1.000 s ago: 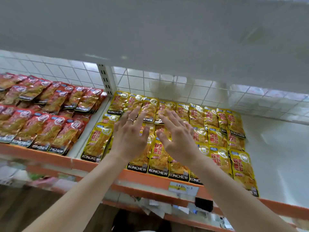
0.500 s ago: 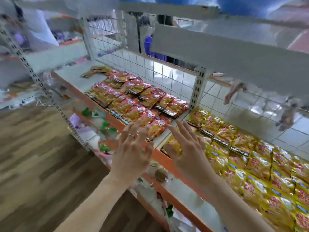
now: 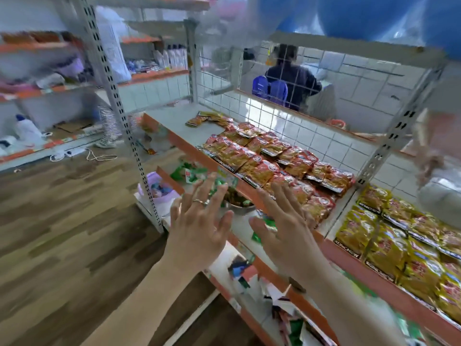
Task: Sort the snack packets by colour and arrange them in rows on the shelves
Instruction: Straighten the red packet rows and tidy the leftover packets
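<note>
My left hand (image 3: 199,228) and right hand (image 3: 287,233) hang side by side, fingers straight and spread, holding nothing; a thin ring (image 3: 198,201) sits on one left finger. Both are out in front of the slotted metal upright (image 3: 381,146) and to its left. The red packets (image 3: 269,158) fill the bay left of that upright, and the yellow packets (image 3: 399,236) fill the bay to its right. All lie flat in overlapping rows, their long axes running front to back, with the black label bands towards the shelf's orange front lip (image 3: 349,260). They are glossy, crinkled foil rectangles. A few loose packets (image 3: 207,118) lie farthest left of the upright.
</note>
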